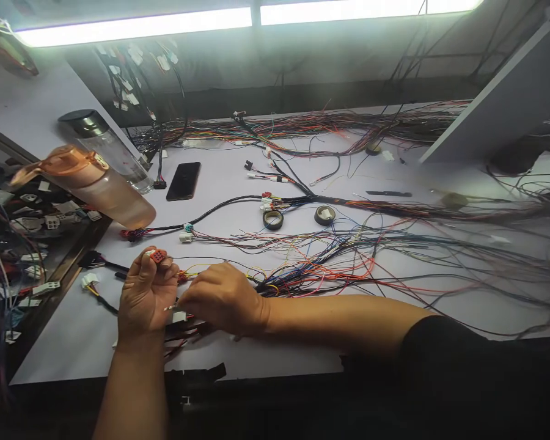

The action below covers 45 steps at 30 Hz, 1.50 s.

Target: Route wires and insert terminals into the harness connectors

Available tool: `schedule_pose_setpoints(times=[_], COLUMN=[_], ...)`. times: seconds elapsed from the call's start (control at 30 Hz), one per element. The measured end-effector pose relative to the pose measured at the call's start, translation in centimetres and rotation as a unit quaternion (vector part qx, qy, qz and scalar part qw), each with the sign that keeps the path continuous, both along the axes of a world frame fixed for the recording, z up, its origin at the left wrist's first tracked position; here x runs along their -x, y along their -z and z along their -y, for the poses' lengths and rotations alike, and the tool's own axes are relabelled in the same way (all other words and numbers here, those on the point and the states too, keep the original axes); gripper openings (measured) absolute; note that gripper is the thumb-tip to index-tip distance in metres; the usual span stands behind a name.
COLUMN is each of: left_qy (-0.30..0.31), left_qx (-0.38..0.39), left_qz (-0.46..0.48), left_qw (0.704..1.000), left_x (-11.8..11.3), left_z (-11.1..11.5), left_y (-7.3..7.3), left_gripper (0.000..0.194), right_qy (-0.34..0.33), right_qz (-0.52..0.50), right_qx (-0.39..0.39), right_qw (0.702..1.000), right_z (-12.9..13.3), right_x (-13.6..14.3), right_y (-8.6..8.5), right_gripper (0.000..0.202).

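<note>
Near the front left of the white table, my left hand [142, 299] holds a small red connector [157, 256] between thumb and fingers, its face with several holes turned up. My right hand [224, 296] is just to the right, fingers pinched round a thin wire whose small metal end [169, 308] shows over my left palm. The red connector and the wire end are apart. Loose coloured wires [302, 275] run right from behind my right hand. A white connector [179, 316] lies below my right fingertips.
An orange bottle [105, 189] and a clear bottle [119, 153] stand at the left, beside a phone [183, 181]. Two tape rolls [272, 219] [324, 214], a taped harness [339, 200] and a dark blade-like tool [388, 194] lie beyond my hands. Connectors fill a tray [68, 260] at the left.
</note>
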<state>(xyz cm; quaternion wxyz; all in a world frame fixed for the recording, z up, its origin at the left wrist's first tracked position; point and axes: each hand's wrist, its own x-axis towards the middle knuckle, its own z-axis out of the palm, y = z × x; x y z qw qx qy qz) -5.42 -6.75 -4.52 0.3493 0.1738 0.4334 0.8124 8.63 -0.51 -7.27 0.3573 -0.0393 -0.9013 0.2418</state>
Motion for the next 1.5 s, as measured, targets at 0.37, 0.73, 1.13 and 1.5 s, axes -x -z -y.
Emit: schedule_pose_setpoints(times=[0.37, 0.73, 1.13, 1.5], left_qy=[0.01, 0.011, -0.011, 0.061], left_qx=[-0.017, -0.033, -0.048, -0.022], left_qz=[0.046, 0.055, 0.038, 0.012], left_qw=[0.999, 0.998, 0.998, 0.998], left_x=[-0.4, -0.2, 0.0, -0.9], left_z=[-0.3, -0.2, -0.1, 0.0], left_y=[0.3, 0.7, 0.4, 0.2], left_gripper=[0.039, 0.036, 0.043, 0.035], right_qy=[0.01, -0.052, 0.047, -0.019], right_qz=[-0.041, 0.295, 0.322, 0.276], right_qx=[0.099, 0.063, 0.092, 0.258], right_qw=[0.994, 0.952, 0.941, 0.926], right_z=[-6.2, -9.5, -10.0, -9.9], right_x=[-4.7, -1.9, -2.4, -2.0], right_y=[-4.0, -3.1, -3.1, -4.6], right_gripper=[0.015, 0.034, 0.027, 0.022])
